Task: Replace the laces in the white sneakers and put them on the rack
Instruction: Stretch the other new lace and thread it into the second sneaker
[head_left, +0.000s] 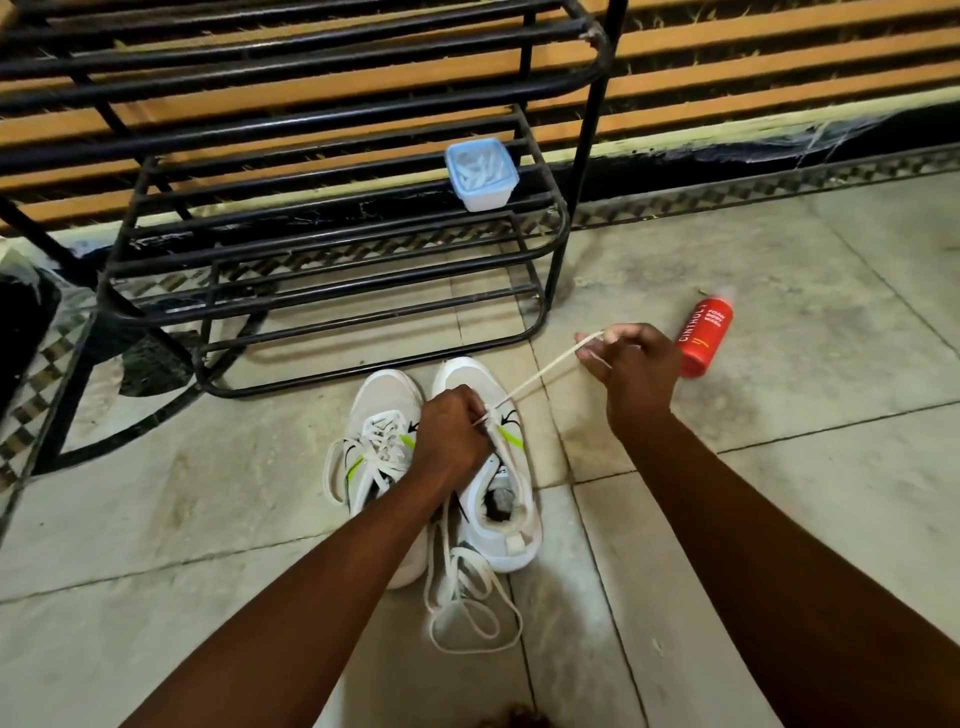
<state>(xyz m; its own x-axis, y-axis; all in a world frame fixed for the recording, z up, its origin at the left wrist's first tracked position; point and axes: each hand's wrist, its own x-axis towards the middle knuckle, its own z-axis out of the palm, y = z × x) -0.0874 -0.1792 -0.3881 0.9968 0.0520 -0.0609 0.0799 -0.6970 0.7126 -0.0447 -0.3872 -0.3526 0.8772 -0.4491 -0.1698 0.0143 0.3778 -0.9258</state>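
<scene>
The right sneaker (488, 467) on the floor (779, 493) gets steadied by the left hand (454, 434), curled at the eyelets, so the lace (540, 376) pinched in the right hand (631, 364) can be drawn taut.

1. The two sneakers (395, 467) are showing white, with neon-green stripes and black marks on their sides.
2. The lace (535, 382) is looking off-white.
3. The rack (332, 249) is showing black.
4. The bottle (705, 336) at right is glowing red with white lettering.
5. The box (483, 174) is showing pale blue.
6. The floor (779, 467) is showing mottled grey-beige, with a chequered border at far.
</scene>
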